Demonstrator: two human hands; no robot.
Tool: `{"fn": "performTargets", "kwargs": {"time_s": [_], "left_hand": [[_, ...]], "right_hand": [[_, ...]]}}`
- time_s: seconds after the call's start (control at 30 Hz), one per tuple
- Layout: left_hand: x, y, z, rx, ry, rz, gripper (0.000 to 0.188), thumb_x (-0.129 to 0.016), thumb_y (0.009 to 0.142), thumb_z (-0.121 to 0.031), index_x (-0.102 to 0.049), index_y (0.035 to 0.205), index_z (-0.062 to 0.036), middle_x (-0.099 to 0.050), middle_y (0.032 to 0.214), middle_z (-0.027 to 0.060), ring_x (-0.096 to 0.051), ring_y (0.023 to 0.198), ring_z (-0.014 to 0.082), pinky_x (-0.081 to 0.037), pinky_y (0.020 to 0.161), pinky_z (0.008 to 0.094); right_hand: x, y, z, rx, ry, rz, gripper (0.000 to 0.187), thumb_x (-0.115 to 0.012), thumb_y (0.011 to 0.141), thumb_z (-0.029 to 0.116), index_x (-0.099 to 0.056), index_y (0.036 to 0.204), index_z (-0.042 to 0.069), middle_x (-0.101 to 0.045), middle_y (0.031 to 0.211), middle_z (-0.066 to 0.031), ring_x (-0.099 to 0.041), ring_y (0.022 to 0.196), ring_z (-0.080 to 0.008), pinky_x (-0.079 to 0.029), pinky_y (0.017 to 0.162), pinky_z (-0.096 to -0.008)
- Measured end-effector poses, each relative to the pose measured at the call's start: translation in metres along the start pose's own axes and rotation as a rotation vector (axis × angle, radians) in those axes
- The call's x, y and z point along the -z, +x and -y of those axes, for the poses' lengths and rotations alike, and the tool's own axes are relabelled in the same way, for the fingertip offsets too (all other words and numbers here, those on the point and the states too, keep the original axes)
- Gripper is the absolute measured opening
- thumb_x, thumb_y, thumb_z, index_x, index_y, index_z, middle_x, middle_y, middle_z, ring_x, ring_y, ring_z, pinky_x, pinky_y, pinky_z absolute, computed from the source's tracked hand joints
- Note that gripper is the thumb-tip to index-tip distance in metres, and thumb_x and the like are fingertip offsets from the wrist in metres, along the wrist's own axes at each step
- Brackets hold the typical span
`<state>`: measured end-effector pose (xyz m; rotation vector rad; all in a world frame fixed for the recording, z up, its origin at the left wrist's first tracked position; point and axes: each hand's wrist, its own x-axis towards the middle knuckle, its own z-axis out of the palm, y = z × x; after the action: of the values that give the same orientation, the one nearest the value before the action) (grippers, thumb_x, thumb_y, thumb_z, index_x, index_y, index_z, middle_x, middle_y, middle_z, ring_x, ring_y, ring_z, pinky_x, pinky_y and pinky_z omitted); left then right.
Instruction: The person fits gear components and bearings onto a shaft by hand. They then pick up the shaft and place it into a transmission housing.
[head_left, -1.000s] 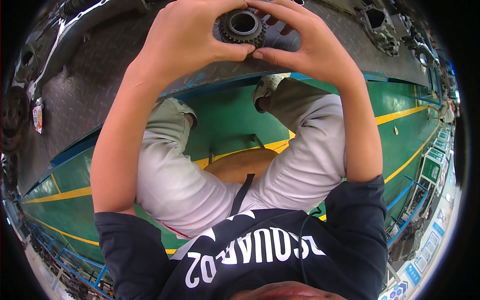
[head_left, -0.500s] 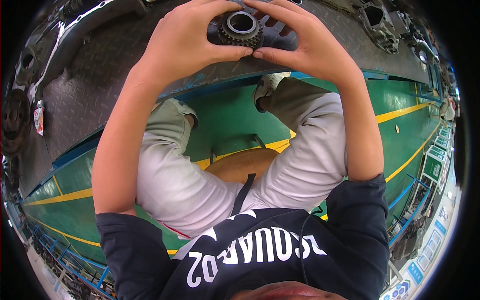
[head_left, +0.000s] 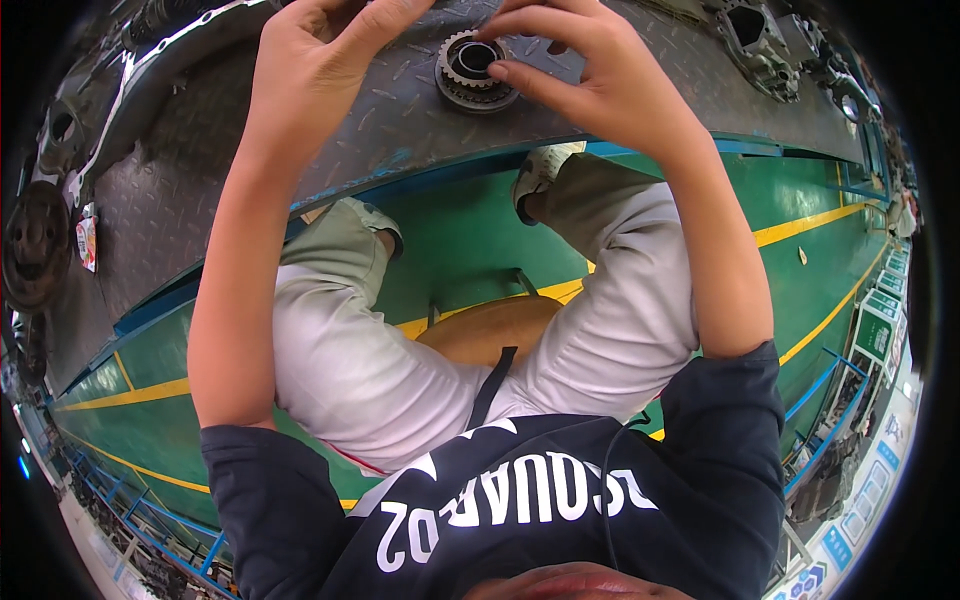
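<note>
While both hands' grips hang open over a gear (head_left: 475, 70), grey tread-plate bench (head_left: 200, 190) borders yellow-lined green floor (head_left: 450, 240).

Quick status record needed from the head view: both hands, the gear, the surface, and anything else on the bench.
left hand: raised over the plate, left of the gear, fingers curled, holding nothing visible
right hand: fingertips at the gear's right rim
gear: toothed metal ring with open bore, lying flat
surface: grey checker-plate bench with a blue edge
other parts: dark round disc at far left; cast metal housing at upper right
seat: wooden stool under the person
</note>
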<state>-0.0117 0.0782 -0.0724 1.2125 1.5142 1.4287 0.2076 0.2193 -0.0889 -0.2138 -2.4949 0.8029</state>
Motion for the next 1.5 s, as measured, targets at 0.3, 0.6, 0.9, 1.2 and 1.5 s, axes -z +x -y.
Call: {"fn": "performTargets", "kwargs": {"time_s": [0.3, 0.6, 0.9, 1.2, 1.5], "left_hand": [[-0.003, -0.005, 0.016, 0.151, -0.599, 0.101, 0.045, -0.065, 0.109, -0.037, -0.067, 0.129, 0.0028, -0.073, 0.121, 0.0119, -0.069, 0.107, 0.0196, -0.055, 0.099, 0.0356], [-0.014, -0.012, 0.015, 0.091, -0.747, 0.227, 0.043, -0.064, 0.108, -0.025, -0.059, 0.139, 0.0041, -0.069, 0.131, 0.0119, -0.065, 0.123, 0.0228, -0.049, 0.110, 0.0400], [-0.023, -0.020, 0.005, 0.192, -0.985, 0.249, 0.052, -0.051, 0.113, -0.036, -0.051, 0.147, 0.0028, -0.063, 0.144, 0.0168, -0.063, 0.130, 0.0276, -0.047, 0.115, 0.0456], [-0.022, -0.018, 0.012, 0.175, -0.941, 0.277, 0.058, -0.050, 0.113, -0.043, -0.050, 0.149, 0.0029, -0.063, 0.144, 0.0182, -0.063, 0.131, 0.0288, -0.047, 0.115, 0.0474], [-0.020, -0.020, 0.012, 0.213, -0.940, 0.236, 0.058, -0.051, 0.112, -0.045, -0.052, 0.148, 0.0010, -0.064, 0.141, 0.0201, -0.063, 0.130, 0.0335, -0.048, 0.112, 0.0468]], "right_hand": [[-0.010, 0.002, 0.001, 0.084, -0.129, 0.008, 0.016, -0.078, 0.088, 0.006, -0.074, 0.103, 0.003, -0.063, 0.117, -0.0153, -0.059, 0.112, -0.0356, -0.049, 0.100, -0.0435], [-0.022, 0.014, 0.011, 0.045, 0.564, -0.548, 0.008, -0.076, 0.097, 0.002, -0.075, 0.104, -0.002, -0.069, 0.114, -0.0107, -0.067, 0.096, -0.0133, -0.055, 0.082, -0.0271], [-0.009, 0.016, 0.034, 0.125, 0.155, -0.411, 0.013, -0.080, 0.091, 0.000, -0.078, 0.104, 0.000, -0.071, 0.114, -0.0130, -0.068, 0.090, -0.0148, -0.056, 0.079, -0.0276], [-0.006, 0.016, 0.040, 0.107, 0.152, -0.411, 0.018, -0.082, 0.087, 0.001, -0.080, 0.105, 0.003, -0.071, 0.114, -0.0114, -0.068, 0.096, -0.0154, -0.055, 0.081, -0.0280], [0.001, 0.011, 0.030, 0.141, -0.101, -0.422, 0.026, -0.074, 0.089, 0.000, -0.079, 0.115, 0.004, -0.069, 0.108, -0.0080, -0.067, 0.095, -0.0148, -0.052, 0.078, -0.0272]]}}
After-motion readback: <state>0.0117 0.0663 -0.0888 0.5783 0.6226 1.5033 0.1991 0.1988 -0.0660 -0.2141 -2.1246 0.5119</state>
